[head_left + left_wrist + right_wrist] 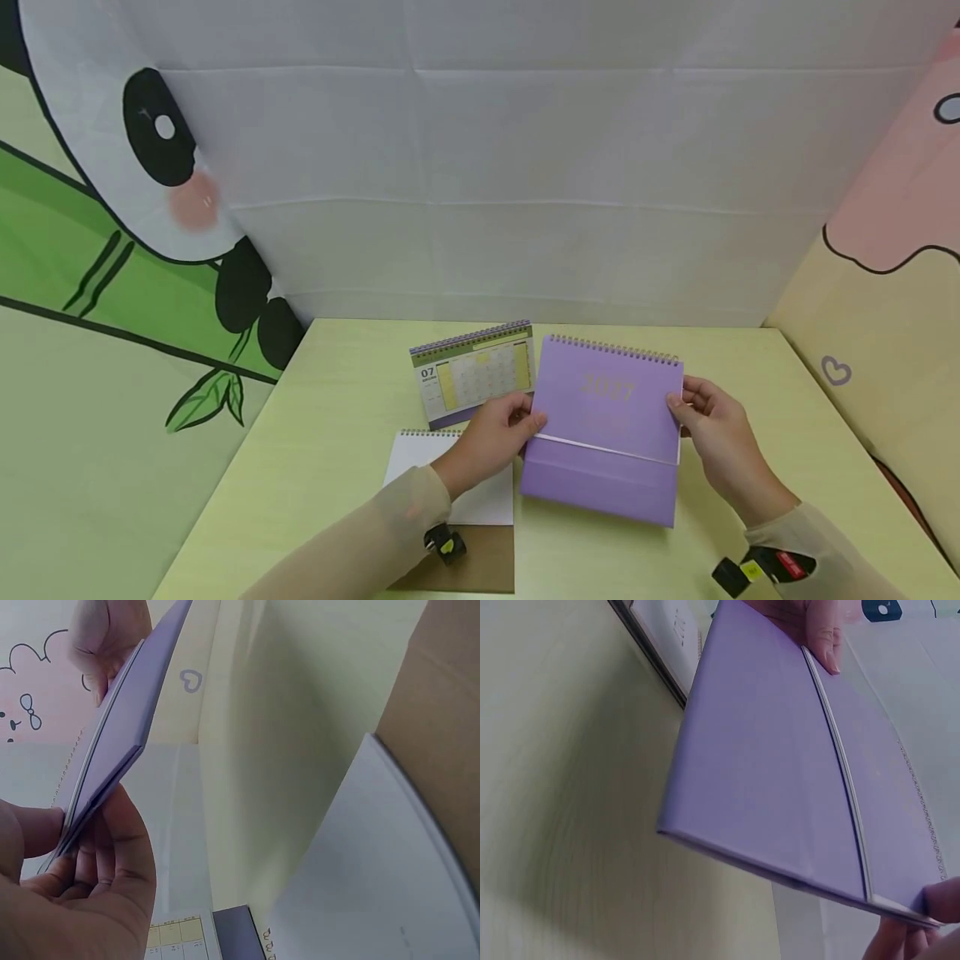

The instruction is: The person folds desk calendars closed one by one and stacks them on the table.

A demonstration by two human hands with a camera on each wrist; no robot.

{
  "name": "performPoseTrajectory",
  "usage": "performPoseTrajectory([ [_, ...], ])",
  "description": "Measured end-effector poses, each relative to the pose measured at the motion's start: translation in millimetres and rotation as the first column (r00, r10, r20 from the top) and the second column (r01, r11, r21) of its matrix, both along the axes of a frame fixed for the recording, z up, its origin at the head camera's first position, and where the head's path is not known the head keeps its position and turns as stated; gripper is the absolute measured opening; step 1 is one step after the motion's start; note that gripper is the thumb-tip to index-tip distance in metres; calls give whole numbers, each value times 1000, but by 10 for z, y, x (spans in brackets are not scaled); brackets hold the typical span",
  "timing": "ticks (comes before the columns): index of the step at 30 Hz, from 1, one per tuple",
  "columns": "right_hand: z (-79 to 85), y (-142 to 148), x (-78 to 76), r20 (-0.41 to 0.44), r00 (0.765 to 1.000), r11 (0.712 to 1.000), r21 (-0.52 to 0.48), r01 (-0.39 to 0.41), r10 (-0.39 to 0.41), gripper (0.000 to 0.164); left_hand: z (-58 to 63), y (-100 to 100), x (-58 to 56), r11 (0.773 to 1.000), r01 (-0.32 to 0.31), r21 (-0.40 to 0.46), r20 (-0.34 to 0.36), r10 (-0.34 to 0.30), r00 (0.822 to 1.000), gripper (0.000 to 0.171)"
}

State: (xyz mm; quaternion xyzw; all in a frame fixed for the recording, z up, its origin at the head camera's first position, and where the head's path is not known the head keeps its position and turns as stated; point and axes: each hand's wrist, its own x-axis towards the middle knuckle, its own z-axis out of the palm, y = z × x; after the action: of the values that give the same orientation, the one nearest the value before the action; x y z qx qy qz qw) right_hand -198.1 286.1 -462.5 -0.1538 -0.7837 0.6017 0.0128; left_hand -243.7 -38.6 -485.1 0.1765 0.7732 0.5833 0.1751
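Note:
A purple spiral-bound desk calendar (603, 433) marked 2027, with a pale elastic band across its front, is held tilted above the table. My left hand (491, 437) pinches its left edge between thumb and fingers. On the opposite edge, my right hand (720, 433) grips it with the thumb in front and the fingers behind. The left wrist view shows the purple calendar (124, 727) edge-on, both hands on it. In the right wrist view its folded lower flap (750, 772) faces the camera, and its back is hidden.
Behind my left hand stands a desk calendar (476, 375) with a yellow-green page numbered 07. A spiral-bound white pad (487, 500) with a brown lower part (468, 558) lies nearer, partly covered by my left arm. A white sheet (525, 167) hangs behind the table (300, 450).

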Motion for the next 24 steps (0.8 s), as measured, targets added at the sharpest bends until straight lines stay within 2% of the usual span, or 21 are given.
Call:
performPoseTrajectory([
  [7, -14, -7, 45, 29, 999, 1000, 3, -27, 27, 57, -38, -14, 66, 1000, 1, 23, 30, -2, 1000, 23],
  [19, -85, -9, 107, 76, 995, 997, 23, -68, 66, 58, -89, -73, 215, 1000, 14, -19, 47, -14, 999, 26],
  [24, -118, -16, 135, 105, 991, 995, 44, -86, 81, 60, -102, -118, 293, 999, 42, -23, 53, -41, 998, 29],
])
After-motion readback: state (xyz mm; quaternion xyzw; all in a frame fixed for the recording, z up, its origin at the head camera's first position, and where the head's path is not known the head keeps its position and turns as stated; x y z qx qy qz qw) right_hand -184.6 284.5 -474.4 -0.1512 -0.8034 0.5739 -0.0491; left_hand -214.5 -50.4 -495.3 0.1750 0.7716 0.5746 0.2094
